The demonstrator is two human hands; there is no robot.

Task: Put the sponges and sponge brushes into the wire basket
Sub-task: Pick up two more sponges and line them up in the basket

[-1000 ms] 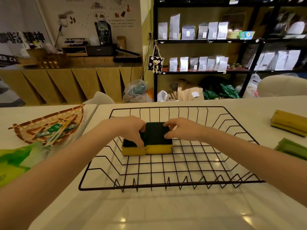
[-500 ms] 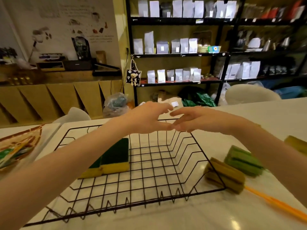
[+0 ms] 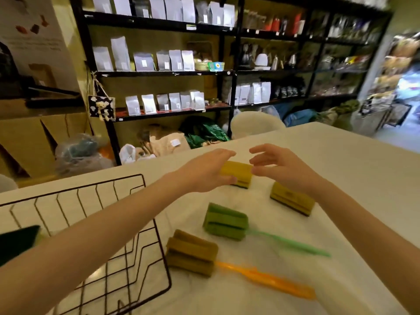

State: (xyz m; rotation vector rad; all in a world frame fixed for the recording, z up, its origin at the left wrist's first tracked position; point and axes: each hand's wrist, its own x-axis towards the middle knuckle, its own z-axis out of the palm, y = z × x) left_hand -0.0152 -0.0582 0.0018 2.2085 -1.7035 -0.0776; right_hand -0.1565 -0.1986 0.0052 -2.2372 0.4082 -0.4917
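Yellow sponge (image 3: 238, 172) with a dark scouring layer lies far out on the white table (image 3: 341, 160), and both hands reach for it. The left hand (image 3: 208, 172) is at its left end, fingers (image 3: 223, 153) spread and curved, thumb touching or almost touching the near edge. The right hand (image 3: 279, 168) hovers just right of it, fingers loose and apart, gripping nothing.

A second yellow sponge (image 3: 292, 198) lies near the right wrist. Closer in are a green sponge brush (image 3: 226, 222) and an orange-handled sponge brush (image 3: 193, 253), handles pointing right.

The black wire basket (image 3: 145, 226) sits at the near left, and what looks like a dark green sponge (image 3: 18, 239) shows inside it.

Four items seem left to move. To lift this sponge cleanly, the hands should probably press in from both ends, raise it clear of the basket's rim, and set it flat beside the sponge already inside.
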